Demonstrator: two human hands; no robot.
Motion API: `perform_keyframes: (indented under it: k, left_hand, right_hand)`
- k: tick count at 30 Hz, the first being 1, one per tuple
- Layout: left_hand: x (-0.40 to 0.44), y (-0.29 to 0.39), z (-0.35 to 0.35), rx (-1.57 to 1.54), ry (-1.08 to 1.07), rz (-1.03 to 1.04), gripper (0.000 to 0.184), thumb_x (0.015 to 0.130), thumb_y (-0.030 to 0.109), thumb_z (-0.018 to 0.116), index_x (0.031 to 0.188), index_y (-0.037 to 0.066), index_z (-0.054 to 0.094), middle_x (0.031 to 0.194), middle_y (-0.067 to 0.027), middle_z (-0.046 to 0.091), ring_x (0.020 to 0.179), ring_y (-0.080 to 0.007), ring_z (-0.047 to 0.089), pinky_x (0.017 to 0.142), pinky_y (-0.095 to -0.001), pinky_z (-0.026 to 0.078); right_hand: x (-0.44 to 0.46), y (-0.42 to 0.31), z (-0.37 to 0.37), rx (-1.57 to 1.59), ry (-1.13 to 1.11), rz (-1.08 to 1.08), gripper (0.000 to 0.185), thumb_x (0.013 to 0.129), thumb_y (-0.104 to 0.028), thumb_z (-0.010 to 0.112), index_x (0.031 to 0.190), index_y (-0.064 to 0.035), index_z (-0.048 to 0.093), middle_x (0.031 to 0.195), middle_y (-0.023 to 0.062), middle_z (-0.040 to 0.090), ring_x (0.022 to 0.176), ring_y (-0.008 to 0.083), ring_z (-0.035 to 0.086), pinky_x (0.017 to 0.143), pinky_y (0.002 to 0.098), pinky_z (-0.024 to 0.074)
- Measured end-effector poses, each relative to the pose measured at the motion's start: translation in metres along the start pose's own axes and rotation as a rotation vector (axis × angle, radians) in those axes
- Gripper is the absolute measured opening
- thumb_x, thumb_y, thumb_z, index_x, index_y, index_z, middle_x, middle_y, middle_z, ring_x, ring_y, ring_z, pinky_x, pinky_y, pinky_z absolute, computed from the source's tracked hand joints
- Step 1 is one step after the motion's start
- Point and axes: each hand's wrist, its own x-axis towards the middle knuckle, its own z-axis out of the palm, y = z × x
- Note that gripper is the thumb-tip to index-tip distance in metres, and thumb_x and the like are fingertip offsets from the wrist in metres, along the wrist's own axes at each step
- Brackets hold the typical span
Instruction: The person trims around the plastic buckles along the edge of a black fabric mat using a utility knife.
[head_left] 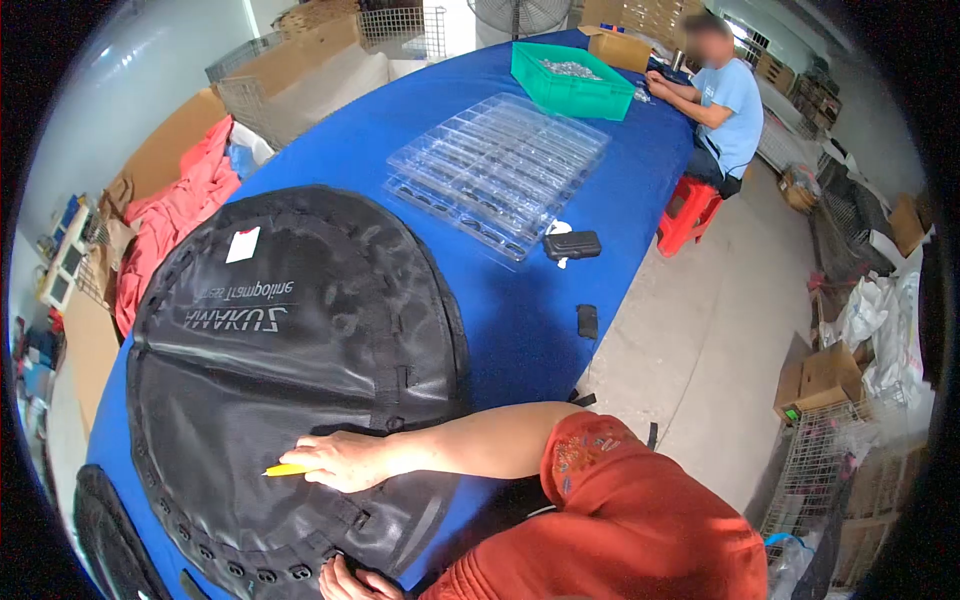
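A round black trampoline mat (270, 400) lies on the blue-covered table, with grey lettering, a white label and several loops along its rim. A ridge or fold crosses its middle. My right hand (350, 461) is over the mat, closed on a slim yellow pen-shaped tool (287, 469) whose tip points left. Whether it is a pen or a cutter I cannot tell. At the mat's near rim, low in the view, my left hand (352, 581) has its fingers curled at the edge. Part of that hand is cut off by the frame.
Stacked clear compartment trays (500, 165) stand farther along the table, with a green bin (575, 85) of small metal parts beyond. A black case (572, 245) and a small black item (587, 321) lie near the edge. A person in blue (735, 95) sits on a red stool (690, 212).
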Motion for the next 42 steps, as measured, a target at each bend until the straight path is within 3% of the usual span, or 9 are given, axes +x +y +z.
perform_keyframes:
  k: [8,26,36,42]
  left_hand:
    - [-0.001,0.005,-0.001,-0.008,-0.005,-0.036,0.037,0.107,0.030,0.052,0.125,0.003,0.071,0.122,-0.0218,0.066,0.112,-0.0421,0.064,0.099,-0.0516,0.050]
    - [-0.008,-0.005,0.007,-0.012,0.004,-0.005,0.038,0.105,0.029,0.054,0.126,0.001,0.070,0.126,-0.0228,0.066,0.113,-0.0426,0.063,0.101,-0.0524,0.049]
    - [-0.015,-0.009,0.009,-0.027,-0.060,-0.043,0.042,0.098,0.025,0.058,0.132,0.002,0.067,0.128,-0.0229,0.065,0.121,-0.0428,0.059,0.111,-0.0568,0.042]
    - [-0.013,-0.006,0.006,-0.036,-0.069,-0.049,0.041,0.098,0.021,0.057,0.132,0.001,0.066,0.129,-0.0243,0.065,0.121,-0.0439,0.059,0.110,-0.0559,0.043]
  right_hand:
    - [-0.001,0.000,0.001,-0.037,-0.005,0.001,0.045,0.102,-0.016,0.064,0.143,-0.0026,0.050,0.120,0.0198,0.059,0.105,0.0415,0.067,0.088,0.0504,0.0555]
    - [-0.001,0.008,0.004,-0.040,-0.009,-0.009,0.047,0.102,-0.018,0.061,0.146,-0.0030,0.049,0.124,0.0236,0.058,0.107,0.0459,0.065,0.092,0.0543,0.0544]
    - [-0.003,-0.004,-0.004,-0.023,-0.039,0.063,0.048,0.105,-0.021,0.057,0.148,-0.0026,0.048,0.129,0.0234,0.058,0.110,0.0447,0.066,0.096,0.0535,0.0539]
    - [-0.004,-0.007,-0.007,-0.022,-0.033,0.080,0.048,0.105,-0.021,0.058,0.148,-0.0013,0.050,0.128,0.0235,0.060,0.112,0.0440,0.066,0.097,0.0523,0.0541]
